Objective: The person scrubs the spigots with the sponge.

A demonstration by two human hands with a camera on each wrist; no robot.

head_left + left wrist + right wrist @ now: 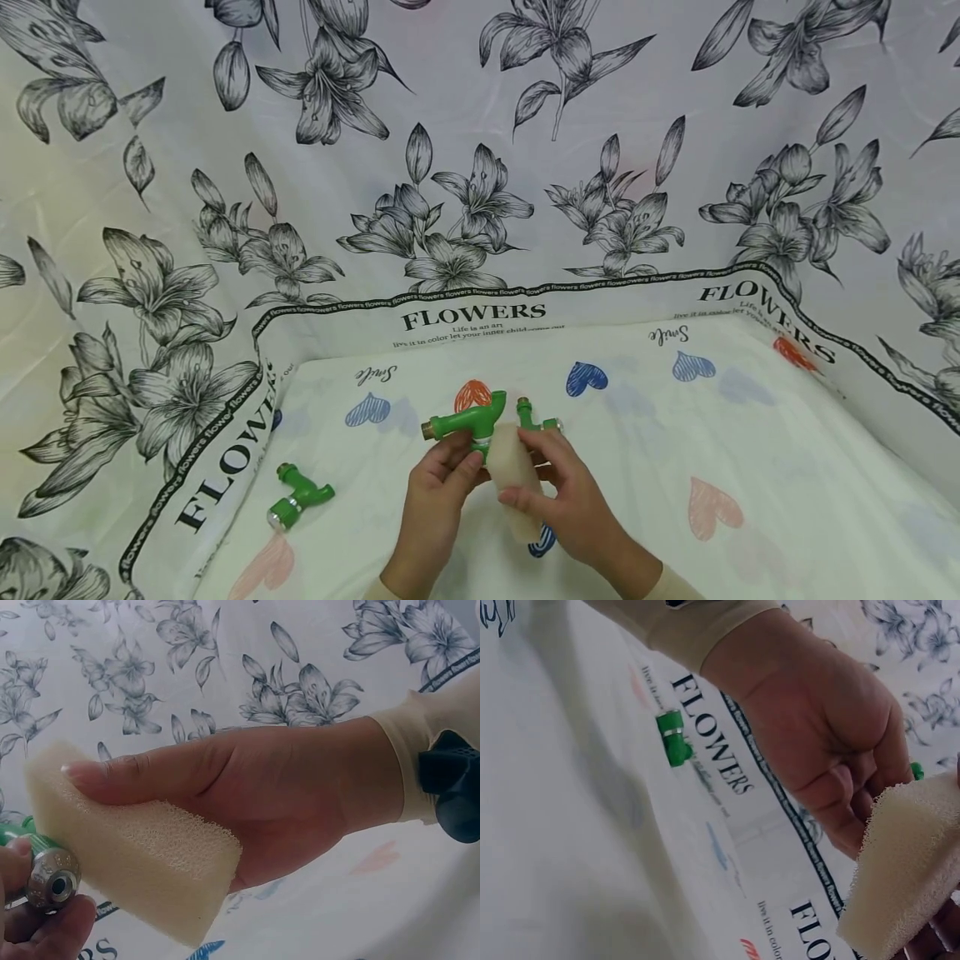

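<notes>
My left hand (pixel 442 492) grips a green tap (pixel 471 419) with a brass-coloured threaded end, held above the cloth. In my right hand (pixel 573 492) is a pale cream sponge (pixel 516 471), pinched between thumb and fingers right beside the tap's lower part. The left wrist view shows the right thumb lying along the sponge (pixel 142 832), with the tap's silver round end (pixel 52 881) between left fingertips next to it. From the right wrist, the left hand (pixel 825 727) has curled fingers behind the sponge (pixel 907 862), which hides most of the held tap.
A second green tap (pixel 298 497) lies on the white heart-print cloth (pixel 622 533) at the left. Another green tap (pixel 528 414) lies just beyond the right hand, partly covered by it. Flower-print curtain (pixel 615 100) encloses the back and sides.
</notes>
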